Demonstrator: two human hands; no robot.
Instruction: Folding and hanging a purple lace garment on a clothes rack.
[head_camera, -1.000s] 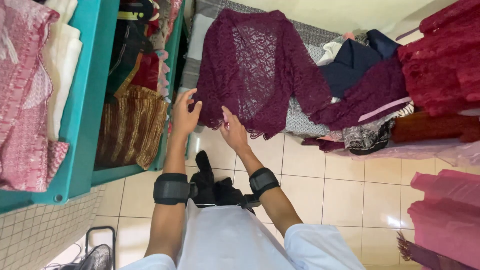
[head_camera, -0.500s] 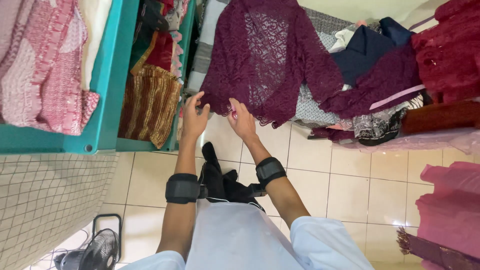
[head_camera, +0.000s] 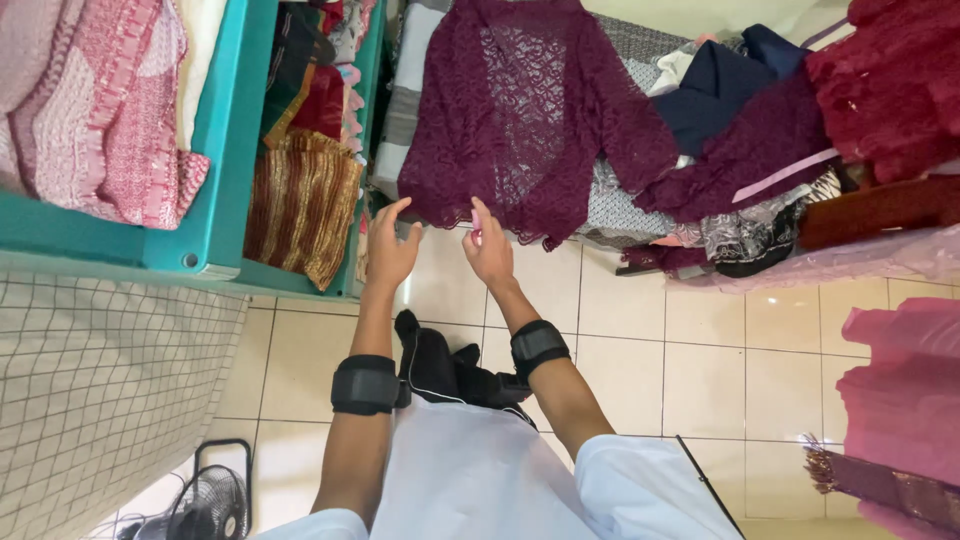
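A: Where's the garment and where are your hands?

B: Dark maroon lace cardigan (head_camera: 520, 110), upper centre of the frame, spread flat over a pile of mixed clothes (head_camera: 720, 170). My left hand (head_camera: 390, 250) and right hand (head_camera: 490, 250) sit just under its scalloped bottom hem, centre of the frame, above the cream tiled floor (head_camera: 650, 320).

A: Grip?

B: Left hand is spread wide, fingers fanned, holding nothing, just short of the hem. Right hand is loosely curled with something small and pink between the fingers; too small to tell what. Whether it touches the lace, cannot tell.

A: How would you do this bit well?

B: My judgement: pinch the hem at two points well apart, one per hand, so the lace stays flat and doesn't bunch. Take it by the solid edge, not through the open holes, since lace snags on fingertips. Lift evenly, both sides together.

A: Anything nearby to watch?

B: Teal plastic shelf unit (head_camera: 225, 150) at upper left with a striped brown-gold folded cloth (head_camera: 300, 205) hanging out, just beside my left hand; easy to catch by mistake. Black wrist bands (head_camera: 365, 385) on both forearms could drag on fabric. Small black fan (head_camera: 205, 505) at lower left, well apart.
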